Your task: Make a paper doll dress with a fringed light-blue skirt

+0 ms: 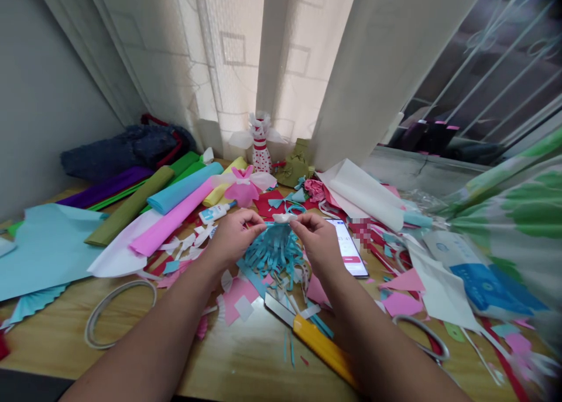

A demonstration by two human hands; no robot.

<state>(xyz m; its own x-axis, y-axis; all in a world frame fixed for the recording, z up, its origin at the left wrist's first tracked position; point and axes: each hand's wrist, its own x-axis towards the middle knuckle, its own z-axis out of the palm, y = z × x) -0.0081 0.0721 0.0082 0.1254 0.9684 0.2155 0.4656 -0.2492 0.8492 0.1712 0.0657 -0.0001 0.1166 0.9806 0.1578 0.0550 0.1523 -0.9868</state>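
Between my two hands hangs a blue fringed paper skirt (276, 251), its cut strips spreading downward. A small white piece (283, 217) sits at its top edge. My left hand (236, 235) pinches the left end of the top edge between thumb and finger. At the other end, my right hand (317, 238) pinches the edge close to the white piece. Below them lies a yellow utility knife (322, 346) with its blade out. A white glue bottle (215, 213) rests just past my left hand, and a phone (351, 253) lies beside my right wrist.
Rolls of coloured paper, one of them pink (175, 215), lie to the left. A decorated bottle (261, 150) stands by the curtain (290, 57). Tape rings (99, 314), pink scraps (401, 302) and a tissue pack (487, 285) cover parts of the wooden table (232, 361).
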